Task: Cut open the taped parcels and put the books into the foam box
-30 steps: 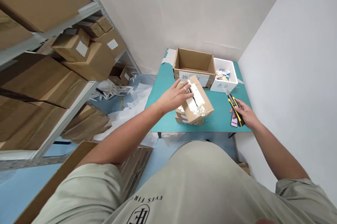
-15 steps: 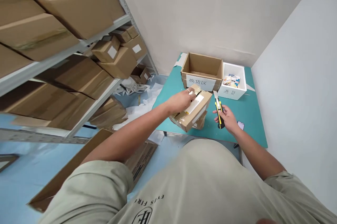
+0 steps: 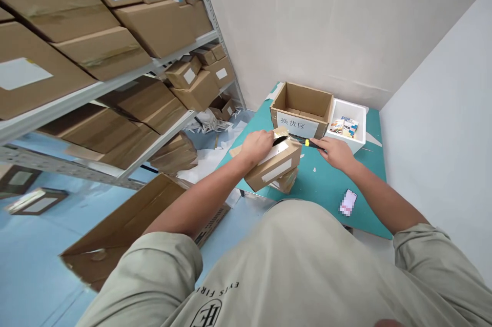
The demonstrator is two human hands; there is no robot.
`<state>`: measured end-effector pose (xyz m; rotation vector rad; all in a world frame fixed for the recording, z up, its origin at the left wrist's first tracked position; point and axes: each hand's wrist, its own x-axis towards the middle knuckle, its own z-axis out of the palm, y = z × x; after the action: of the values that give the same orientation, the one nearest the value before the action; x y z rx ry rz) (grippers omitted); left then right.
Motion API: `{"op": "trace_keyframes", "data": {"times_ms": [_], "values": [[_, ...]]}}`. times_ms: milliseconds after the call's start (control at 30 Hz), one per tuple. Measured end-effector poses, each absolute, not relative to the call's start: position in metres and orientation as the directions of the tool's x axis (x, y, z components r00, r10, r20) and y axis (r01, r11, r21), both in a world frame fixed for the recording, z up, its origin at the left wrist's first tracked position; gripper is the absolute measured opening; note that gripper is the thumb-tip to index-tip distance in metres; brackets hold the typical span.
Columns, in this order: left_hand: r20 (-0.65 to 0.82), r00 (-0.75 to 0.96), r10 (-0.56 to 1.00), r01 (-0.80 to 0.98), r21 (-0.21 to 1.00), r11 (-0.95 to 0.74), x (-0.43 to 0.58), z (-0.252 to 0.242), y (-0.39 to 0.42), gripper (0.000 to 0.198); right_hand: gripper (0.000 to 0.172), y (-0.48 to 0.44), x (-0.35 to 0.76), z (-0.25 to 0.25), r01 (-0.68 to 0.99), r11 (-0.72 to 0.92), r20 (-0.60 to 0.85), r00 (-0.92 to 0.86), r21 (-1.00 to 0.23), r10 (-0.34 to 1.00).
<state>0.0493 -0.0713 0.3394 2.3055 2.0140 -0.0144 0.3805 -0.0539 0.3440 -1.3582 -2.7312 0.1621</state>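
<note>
My left hand (image 3: 255, 146) grips the top of a taped cardboard parcel (image 3: 274, 169), which has white labels and sits tilted on a smaller carton (image 3: 287, 181). My right hand (image 3: 334, 154) is closed around a yellow-and-black utility knife (image 3: 305, 141). The knife lies nearly level, with its blade (image 3: 280, 139) reaching over the parcel's top edge beside my left fingers. The blade's tip is hidden from view by the tape and my fingers.
An open cardboard box (image 3: 302, 110) with a Chinese label and a white foam box (image 3: 348, 126) holding printed packets stand behind the parcel on a teal mat (image 3: 326, 186). A phone (image 3: 348, 202) lies near the front. Metal shelves of cartons stand to the left.
My right hand has swung the knife from upright to nearly level, with the blade now over the parcel. The view has turned, shifting the table rightward and bringing the phone into the open.
</note>
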Motion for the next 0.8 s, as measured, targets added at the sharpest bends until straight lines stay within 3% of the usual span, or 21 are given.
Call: {"op": "trace_keyframes", "data": {"times_ms": [100, 267, 567, 800], "values": [[-0.062, 0.152, 0.986, 0.988, 0.009, -0.151, 0.048, 0.342, -0.069, 0.054, 0.058, -0.038, 0.368, 0.351, 0.744, 0.669, -0.021, -0.668, 0.004, 0.744], [-0.09, 0.163, 0.983, 0.987, 0.011, -0.162, 0.048, 0.343, -0.071, 0.047, 0.061, -0.017, 0.346, 0.353, 0.681, 0.722, -0.069, -0.72, 0.127, 0.691], [-0.091, 0.18, 0.98, 0.984, 0.002, -0.18, 0.042, 0.349, -0.078, 0.039, 0.066, 0.001, 0.344, 0.355, 0.603, 0.766, -0.058, -0.776, 0.222, 0.628], [-0.106, 0.178, 0.978, 0.984, 0.004, -0.178, 0.035, 0.362, -0.076, 0.038, 0.061, 0.009, 0.343, 0.351, 0.585, 0.779, -0.078, -0.786, 0.223, 0.613]]}}
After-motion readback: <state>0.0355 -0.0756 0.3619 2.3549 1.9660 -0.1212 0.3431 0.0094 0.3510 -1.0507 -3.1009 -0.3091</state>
